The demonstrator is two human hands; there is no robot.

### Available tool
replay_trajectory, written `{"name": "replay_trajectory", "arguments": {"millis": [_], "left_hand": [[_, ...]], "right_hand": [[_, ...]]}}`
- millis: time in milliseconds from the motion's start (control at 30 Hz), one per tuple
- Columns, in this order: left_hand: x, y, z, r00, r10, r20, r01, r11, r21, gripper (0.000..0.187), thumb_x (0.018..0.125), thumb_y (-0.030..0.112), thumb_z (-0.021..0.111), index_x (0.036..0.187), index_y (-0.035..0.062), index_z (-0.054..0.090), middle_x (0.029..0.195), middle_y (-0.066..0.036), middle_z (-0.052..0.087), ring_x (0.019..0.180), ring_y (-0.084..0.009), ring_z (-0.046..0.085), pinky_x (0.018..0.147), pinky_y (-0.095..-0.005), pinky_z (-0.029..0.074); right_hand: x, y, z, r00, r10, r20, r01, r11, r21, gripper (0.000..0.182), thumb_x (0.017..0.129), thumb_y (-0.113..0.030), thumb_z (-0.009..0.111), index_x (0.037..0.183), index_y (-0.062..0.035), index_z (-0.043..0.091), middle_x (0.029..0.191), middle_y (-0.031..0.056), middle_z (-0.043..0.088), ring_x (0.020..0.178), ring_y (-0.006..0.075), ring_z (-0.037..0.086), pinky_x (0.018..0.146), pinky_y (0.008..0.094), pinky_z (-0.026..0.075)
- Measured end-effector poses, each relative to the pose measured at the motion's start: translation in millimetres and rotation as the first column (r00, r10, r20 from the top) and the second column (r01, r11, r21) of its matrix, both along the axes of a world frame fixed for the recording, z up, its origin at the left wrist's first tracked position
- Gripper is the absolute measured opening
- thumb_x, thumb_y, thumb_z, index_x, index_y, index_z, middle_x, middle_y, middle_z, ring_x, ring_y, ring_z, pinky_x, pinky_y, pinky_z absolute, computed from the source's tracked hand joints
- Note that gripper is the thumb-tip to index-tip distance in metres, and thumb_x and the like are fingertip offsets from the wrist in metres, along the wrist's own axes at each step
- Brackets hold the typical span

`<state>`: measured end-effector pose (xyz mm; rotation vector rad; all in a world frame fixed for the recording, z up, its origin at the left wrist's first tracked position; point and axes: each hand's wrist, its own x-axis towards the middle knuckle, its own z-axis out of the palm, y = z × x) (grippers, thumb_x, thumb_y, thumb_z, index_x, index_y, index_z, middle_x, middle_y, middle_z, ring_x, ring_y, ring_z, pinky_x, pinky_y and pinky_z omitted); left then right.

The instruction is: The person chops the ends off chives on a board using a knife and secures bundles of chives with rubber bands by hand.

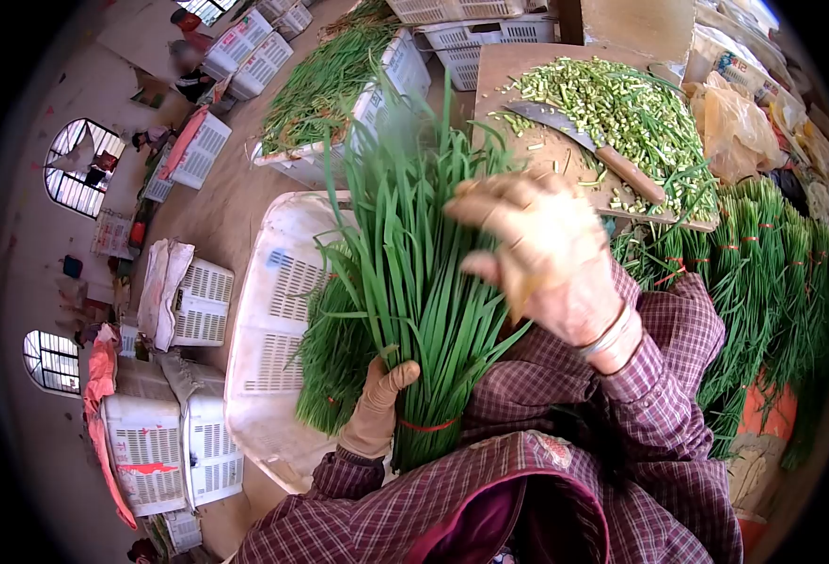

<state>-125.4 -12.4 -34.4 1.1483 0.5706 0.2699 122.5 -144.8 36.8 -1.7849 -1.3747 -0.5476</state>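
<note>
A large bundle of long green leaves (424, 301) stands upright before me, bound near its base by a red band (430, 426). Around its lower left side, my left hand (381, 404) is closed in a tan glove. My right hand (527, 235), gloved and blurred by motion, is raised at the bundle's upper right with its fingers apart and nothing in them. More greens (330, 362) lie in a white crate (268, 282) just behind the bundle. A knife with a wooden handle (631, 175) rests on a board (499, 75) among chopped green pieces (621, 103).
Banded bundles of greens (757, 254) lie on the right. Another crate (405, 70) at the top holds loose greens. Stacked white crates (146, 442) stand on the left. Plastic bags (734, 127) are heaped at the upper right. A person (189, 70) is far off at the upper left.
</note>
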Motion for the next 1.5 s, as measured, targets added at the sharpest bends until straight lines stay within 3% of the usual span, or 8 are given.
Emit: {"name": "replay_trajectory", "arguments": {"millis": [433, 833, 1000, 1133, 1167, 1200, 1400, 1500], "left_hand": [[2.9, -5.3, 12.8, 0.996, 0.077, -0.036, -0.081, 0.991, -0.111, 0.07, 0.089, 0.044, 0.077, 0.141, 0.0043, 0.051, 0.13, -0.008, 0.061, 0.116, -0.021, 0.062, 0.098, -0.0372, 0.054], [22.2, 23.2, 20.6, 0.985, 0.172, 0.012, -0.173, 0.982, 0.081, 0.049, 0.091, 0.023, 0.078, 0.13, 0.004, 0.056, 0.11, -0.002, 0.066, 0.1, -0.0128, 0.065, 0.09, -0.029, 0.055], [77.4, 12.6, 96.1, 0.997, -0.043, 0.064, 0.021, 0.952, 0.306, 0.069, 0.094, 0.032, 0.073, 0.148, 0.0027, 0.041, 0.136, -0.008, 0.056, 0.125, -0.0175, 0.053, 0.108, -0.0327, 0.04], [94.1, 6.0, 97.1, 0.939, -0.308, 0.153, 0.237, 0.901, 0.364, 0.091, 0.093, 0.033, 0.075, 0.16, 0.0037, 0.022, 0.159, -0.02, 0.033, 0.146, -0.029, 0.034, 0.118, -0.0388, 0.031], [89.8, 14.1, 105.6, 0.917, -0.382, 0.118, 0.317, 0.874, 0.368, 0.093, 0.093, 0.033, 0.075, 0.161, 0.0029, 0.018, 0.161, -0.022, 0.029, 0.148, -0.032, 0.032, 0.119, -0.0405, 0.03], [86.5, 22.6, 114.7, 0.909, -0.414, 0.047, 0.366, 0.848, 0.384, 0.09, 0.092, 0.034, 0.076, 0.158, 0.0004, 0.025, 0.158, -0.022, 0.034, 0.147, -0.0349, 0.034, 0.118, -0.0422, 0.032], [73.6, 95.9, 59.9, 0.808, -0.566, -0.163, 0.589, 0.779, 0.217, 0.067, 0.096, 0.05, 0.065, 0.139, -0.001, 0.056, 0.136, -0.011, 0.062, 0.124, -0.0184, 0.058, 0.107, -0.0352, 0.044], [95.0, 54.4, 50.3, 0.869, -0.469, 0.16, 0.461, 0.883, 0.086, 0.069, 0.096, 0.055, 0.064, 0.139, 0.002, 0.056, 0.136, -0.007, 0.062, 0.121, -0.0176, 0.059, 0.102, -0.0333, 0.046]], "right_hand": [[-20.4, -21.4, -76.9, 0.979, 0.114, -0.167, -0.166, 0.925, -0.341, 0.027, 0.088, -0.042, 0.068, 0.085, -0.0152, 0.069, 0.079, 0.0032, 0.061, 0.088, 0.0252, 0.064, 0.109, 0.0509, 0.039], [-20.1, -30.6, -24.5, 0.95, -0.141, -0.28, 0.148, 0.989, 0.005, 0.055, 0.078, -0.016, 0.079, 0.129, -0.0063, 0.059, 0.121, 0.0135, 0.064, 0.112, 0.0344, 0.059, 0.104, 0.0471, 0.043], [-66.6, -20.6, -57.1, 0.313, 0.355, -0.881, -0.342, 0.907, 0.244, 0.09, 0.087, -0.027, 0.081, 0.153, 0.005, 0.029, 0.144, 0.0234, 0.05, 0.132, 0.0301, 0.049, 0.111, 0.0407, 0.041], [-52.9, 12.3, -94.5, 0.338, 0.322, -0.884, -0.193, 0.943, 0.27, 0.072, 0.091, -0.03, 0.077, 0.145, 0.0001, 0.04, 0.136, 0.0162, 0.057, 0.119, 0.0283, 0.061, 0.103, 0.0403, 0.05], [-46.1, 9.6, -98.4, -0.101, 0.45, -0.887, -0.1, 0.883, 0.459, 0.063, 0.092, -0.028, 0.076, 0.14, -0.0012, 0.046, 0.13, 0.0133, 0.062, 0.114, 0.0251, 0.064, 0.098, 0.0389, 0.054], [-45.9, 6.7, -96.2, -0.194, 0.538, -0.821, -0.009, 0.835, 0.549, 0.053, 0.091, -0.025, 0.076, 0.132, -0.0036, 0.051, 0.12, 0.0084, 0.066, 0.104, 0.0196, 0.067, 0.09, 0.0365, 0.059], [-47.3, -4.2, -114.4, -0.378, 0.551, -0.744, -0.059, 0.788, 0.613, 0.061, 0.089, -0.034, 0.077, 0.134, -0.0008, 0.053, 0.124, 0.0092, 0.067, 0.108, 0.0193, 0.067, 0.096, 0.036, 0.057], [-61.7, 6.7, -107.6, -0.394, 0.508, -0.766, -0.141, 0.79, 0.597, 0.064, 0.088, -0.032, 0.079, 0.137, -0.0025, 0.051, 0.128, 0.0084, 0.064, 0.113, 0.0182, 0.064, 0.101, 0.0354, 0.052]]}}
